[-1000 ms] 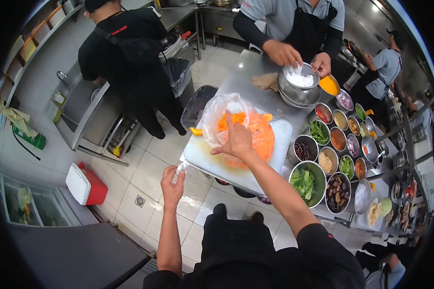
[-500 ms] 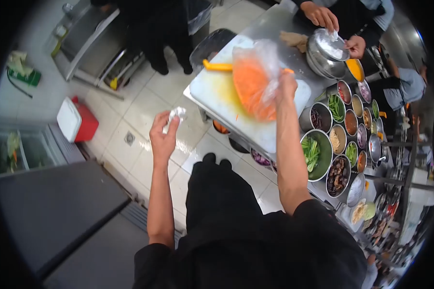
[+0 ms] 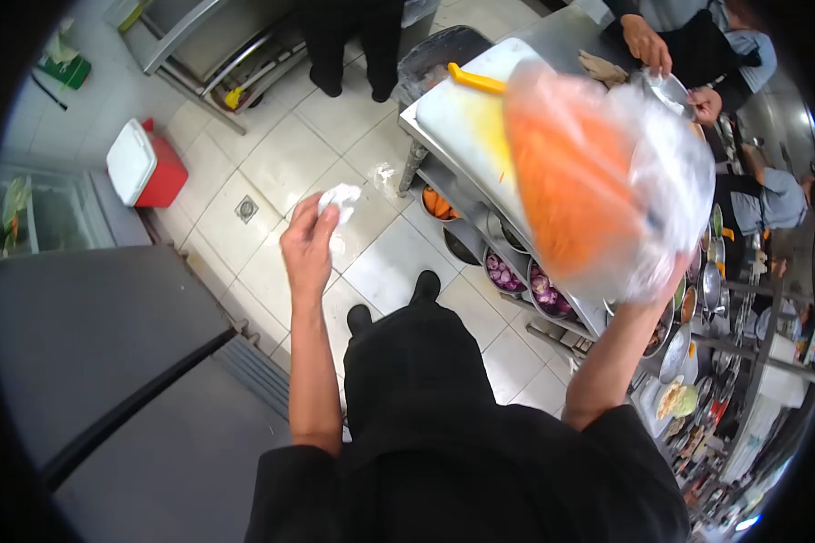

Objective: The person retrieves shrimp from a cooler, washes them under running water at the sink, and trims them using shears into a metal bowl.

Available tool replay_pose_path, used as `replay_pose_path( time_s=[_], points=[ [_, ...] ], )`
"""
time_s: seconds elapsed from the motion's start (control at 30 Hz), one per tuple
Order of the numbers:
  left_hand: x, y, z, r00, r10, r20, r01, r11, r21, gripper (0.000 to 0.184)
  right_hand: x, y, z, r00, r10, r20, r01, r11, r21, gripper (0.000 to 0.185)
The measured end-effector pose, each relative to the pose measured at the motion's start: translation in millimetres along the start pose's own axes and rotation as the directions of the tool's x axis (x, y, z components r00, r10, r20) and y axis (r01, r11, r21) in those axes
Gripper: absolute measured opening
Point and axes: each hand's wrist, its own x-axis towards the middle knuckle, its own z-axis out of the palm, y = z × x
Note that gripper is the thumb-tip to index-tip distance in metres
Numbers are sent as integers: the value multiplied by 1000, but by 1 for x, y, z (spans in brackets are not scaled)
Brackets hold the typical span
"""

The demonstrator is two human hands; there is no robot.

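- The person's two hands are well apart: the left hand [image 3: 308,249] pinches a crumpled white piece [image 3: 340,203] between thumb and fingers; the right hand [image 3: 674,274] appears clamped on the plastic bag [image 3: 566,176] of orange shreds.
- The bag lies up and to the left of the right hand, far nearer to it than to the left; its orange load runs lengthwise from top to bottom in view, loose clear plastic on the right.
- Behind the bag are the tabletop [image 3: 561,38], a cutting board [image 3: 445,118] and a yellow handle [image 3: 474,80].
- Hard to make out: motion blurs the bag; it hides the right fingers, much of the board and the handle's far end.
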Motion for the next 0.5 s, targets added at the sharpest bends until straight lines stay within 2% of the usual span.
replay_pose_path(
  time_s=[0.03, 0.07, 0.1, 0.13, 0.17, 0.2, 0.23, 0.27, 0.3, 0.33, 0.37, 0.43, 0.47, 0.5],
  points=[
    [-6, -4, -12, 1000, -3, -6, 3, 1000, -6, 24, -20, -11, -4, 979, 114, -168, -78, 975, 206, 22],
    [-13, -13, -27, 999, -38, -22, 39, 999, 20, 25, -58, -24, 15, 975, 176, 138, -178, 984, 0, 23],
    [-18, -21, -40, 997, -65, -32, 67, 997, 40, 26, -92, -28, 39, 871, 277, 406, -195, 953, -232, 24],
    [-24, -20, -50, 996, -83, -20, 84, 994, 66, 27, -100, -16, 35, 894, 395, 212, -323, 896, -305, 26],
    [-34, -20, -61, 995, -103, -12, 104, 990, 95, 27, -106, 2, 25, 869, 494, 3, -465, 819, -337, 27],
    [-44, -29, -72, 992, -126, -16, 127, 986, 104, 26, -118, 30, 22, 883, 421, -208, -466, 729, -502, 19],
    [-52, -41, -83, 988, -151, -23, 153, 981, 118, 24, -129, 56, 5, 884, 446, -142, -449, 722, -526, 21],
    [-60, -56, -92, 988, -154, 7, 152, 982, 111, 24, -137, 86, -15, 824, 521, -222, -553, 654, -516, 31],
    [-70, -74, -102, 984, -173, 29, 171, 983, 61, 23, -154, 95, -19, 654, 700, -288, -724, 469, -506, 51],
    [-78, -88, -111, 978, -201, 48, 200, 980, 16, 22, -161, 116, -61, 485, 836, -256, -780, 281, -559, 74],
    [-84, -99, -117, 972, -226, 60, 225, 974, 17, 22, -173, 130, -88, 480, 831, -283, -791, 271, -548, 74],
    [-100, -118, -129, 958, -281, 50, 282, 959, -7, 20, -206, 151, -130, 460, 613, -642, -741, -133, -658, 74],
    [-105, -124, -134, 957, -283, 67, 284, 959, 2, 20, -221, 154, -148, 432, 605, -669, -752, -169, -638, 74],
    [-109, -133, -138, 946, -321, 53, 321, 947, 13, 20, -231, 153, -164, 403, 662, -632, -660, -268, -702, 71]
  ],
)
